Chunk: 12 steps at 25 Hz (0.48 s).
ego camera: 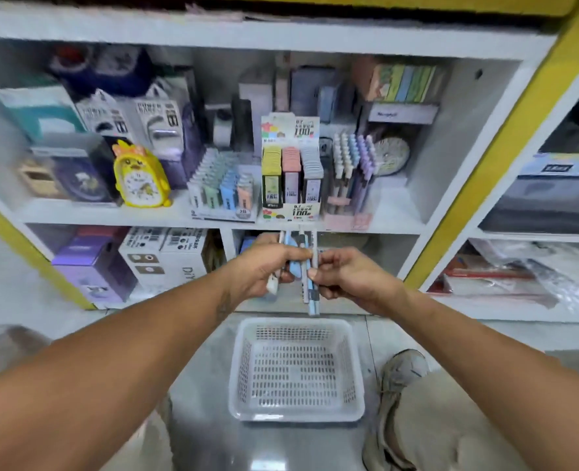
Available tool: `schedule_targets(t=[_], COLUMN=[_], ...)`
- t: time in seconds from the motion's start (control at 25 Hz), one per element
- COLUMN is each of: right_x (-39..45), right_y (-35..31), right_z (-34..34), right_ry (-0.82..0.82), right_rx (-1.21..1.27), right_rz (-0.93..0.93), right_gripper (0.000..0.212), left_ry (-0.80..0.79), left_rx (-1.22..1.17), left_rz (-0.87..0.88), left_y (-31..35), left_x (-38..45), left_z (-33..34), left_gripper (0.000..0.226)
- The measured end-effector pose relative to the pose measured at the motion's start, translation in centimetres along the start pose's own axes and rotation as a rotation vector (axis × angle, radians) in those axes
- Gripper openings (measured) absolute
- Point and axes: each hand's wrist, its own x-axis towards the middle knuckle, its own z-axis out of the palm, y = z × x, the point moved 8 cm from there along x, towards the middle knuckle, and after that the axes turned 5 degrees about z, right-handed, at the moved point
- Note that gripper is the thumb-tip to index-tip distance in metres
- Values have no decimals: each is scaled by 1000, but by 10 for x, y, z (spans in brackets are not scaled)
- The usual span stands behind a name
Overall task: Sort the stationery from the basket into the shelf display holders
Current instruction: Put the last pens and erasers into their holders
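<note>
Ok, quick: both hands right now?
Left hand: grips a bunch of pens.
Right hand: pinches pens from the same bunch.

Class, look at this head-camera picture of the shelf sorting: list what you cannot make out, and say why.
- How many pens: the left hand and right hand cover the bundle.
- Print on the lead-box display: blurred and too small.
- Goods in the lower shelf compartment: hidden behind both hands.
- The shoe beside the basket: partly hidden by the knee.
</note>
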Motion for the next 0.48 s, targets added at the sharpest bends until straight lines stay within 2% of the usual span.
schedule_targets(t=[0.2,0.32,0.48], right_x=[-23,-36,-53], right_y=[-93,-133,-180], right_z=[-12,-35,-85], right_ry=[78,231,452], right_rx=[-163,-314,-444], right_rz=[-171,-256,-345], right_gripper=[17,16,9], left_ry=[202,292,251], left_rx=[30,-25,-75], left_rz=[230,237,218], left_y=[96,125,141], left_x=[-23,-25,-18], left_z=[-4,-11,-6], left_gripper=[20,20,17])
